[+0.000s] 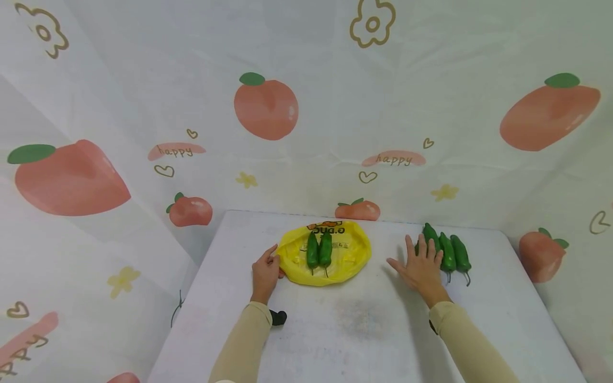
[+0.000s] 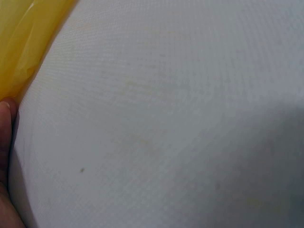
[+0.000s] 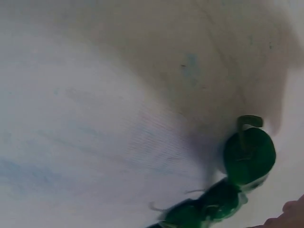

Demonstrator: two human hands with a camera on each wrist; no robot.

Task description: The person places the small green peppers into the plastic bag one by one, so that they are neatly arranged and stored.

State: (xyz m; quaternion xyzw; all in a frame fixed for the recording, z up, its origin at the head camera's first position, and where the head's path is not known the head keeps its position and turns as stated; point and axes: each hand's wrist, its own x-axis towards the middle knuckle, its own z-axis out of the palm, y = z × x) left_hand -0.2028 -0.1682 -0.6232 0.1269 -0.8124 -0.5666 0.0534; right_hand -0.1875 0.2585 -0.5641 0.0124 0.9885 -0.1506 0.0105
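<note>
A yellow plastic bag (image 1: 351,260) with dark print is spread in a round shape at the far middle of the table. Two green peppers (image 1: 319,251) lie side by side within its outline, stems toward me. My left hand (image 1: 266,272) pinches the bag's left edge with curled fingers. In the left wrist view a fingertip (image 2: 9,108) meets the bag's edge (image 2: 28,42). Over at the right, my right hand (image 1: 421,268) is spread above the left side of a row of several green peppers (image 1: 461,252), partly covering them. The right wrist view shows pepper stem ends (image 3: 249,154) beside that hand.
The white table (image 1: 330,346) has a grey smudge near its middle. Dark straps show at both wrists. A patterned cloth (image 1: 306,170) with peach prints hangs behind the table and along both sides.
</note>
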